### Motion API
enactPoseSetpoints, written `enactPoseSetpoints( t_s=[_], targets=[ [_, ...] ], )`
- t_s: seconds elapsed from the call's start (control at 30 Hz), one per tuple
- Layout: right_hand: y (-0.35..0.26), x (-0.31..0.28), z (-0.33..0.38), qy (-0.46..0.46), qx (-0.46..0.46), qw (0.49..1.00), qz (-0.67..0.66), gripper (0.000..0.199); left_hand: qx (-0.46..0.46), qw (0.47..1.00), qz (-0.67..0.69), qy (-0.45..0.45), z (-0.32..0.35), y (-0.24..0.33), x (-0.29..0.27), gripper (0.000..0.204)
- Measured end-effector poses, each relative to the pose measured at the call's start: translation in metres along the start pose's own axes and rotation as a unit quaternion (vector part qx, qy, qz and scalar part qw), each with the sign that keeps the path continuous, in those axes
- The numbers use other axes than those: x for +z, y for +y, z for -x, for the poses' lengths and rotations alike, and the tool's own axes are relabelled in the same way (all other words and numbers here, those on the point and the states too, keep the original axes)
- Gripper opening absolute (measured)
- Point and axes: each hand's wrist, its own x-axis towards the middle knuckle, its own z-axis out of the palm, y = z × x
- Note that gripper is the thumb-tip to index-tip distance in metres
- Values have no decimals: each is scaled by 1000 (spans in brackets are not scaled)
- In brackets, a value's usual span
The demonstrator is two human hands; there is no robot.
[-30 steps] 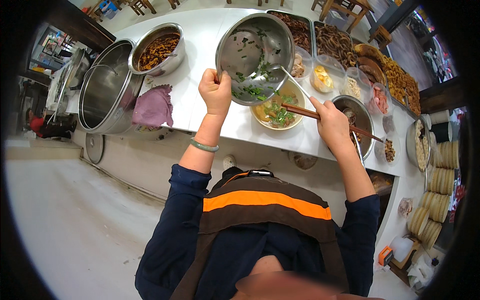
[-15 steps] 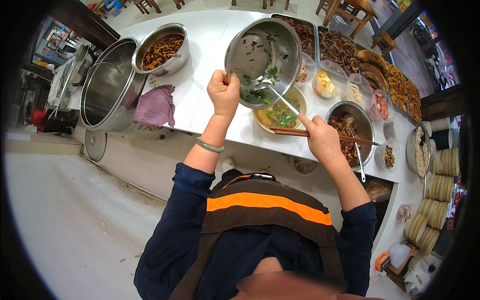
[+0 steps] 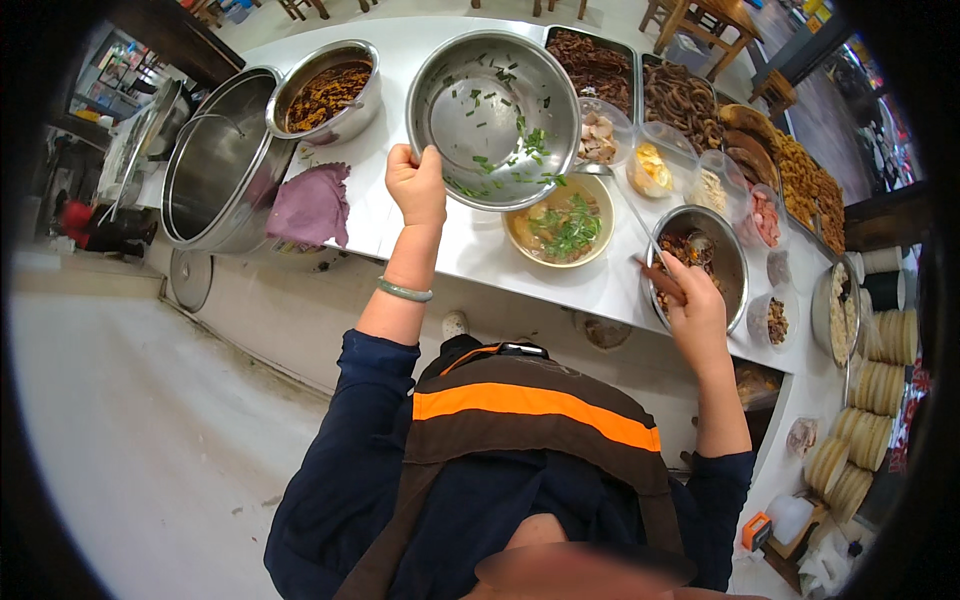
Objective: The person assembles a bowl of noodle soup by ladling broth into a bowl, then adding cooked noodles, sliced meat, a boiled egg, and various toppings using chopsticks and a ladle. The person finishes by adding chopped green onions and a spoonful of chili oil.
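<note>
My left hand (image 3: 417,187) is closed on the near-left rim of a steel mixing bowl (image 3: 465,120). Chopped green onion clings to the bowl's inside. Beneath its right edge stands a pale bowl of soup (image 3: 535,252) topped with greens. My right hand (image 3: 693,300) grips a long-handled metal spoon (image 3: 634,215) together with brown chopsticks (image 3: 662,282). The spoon's head lies beside the mixing bowl's rim, above the soup bowl's far edge. Under my right hand is a steel bowl (image 3: 738,265) of dark chopped topping with another spoon in it.
Left on the white counter (image 3: 400,60) are a large steel pot (image 3: 205,190), a bowl of dark red sauce (image 3: 325,97) and a purple cloth (image 3: 312,205). Trays of braised food (image 3: 680,100) and plastic tubs (image 3: 650,175) line the right. Stacked round containers (image 3: 885,340) stand far right.
The mixing bowl has moved left, uncovering more of the soup bowl. My right hand has drawn right with the spoon and chopsticks, and the spoon's head has left the mixing bowl.
</note>
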Motion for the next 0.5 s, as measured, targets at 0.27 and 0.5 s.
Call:
enactPoseSetpoints(
  t_s=[0.27, 0.5],
  targets=[
    [0, -34, -13, -78, 106, 968, -213, 33, -249, 956, 56, 141, 21, 20, -118, 12],
    [-38, -46, -44, -83, 85, 972, -201, 30, -258, 920, 52, 289, 6, 22, -251, 13]
  ],
)
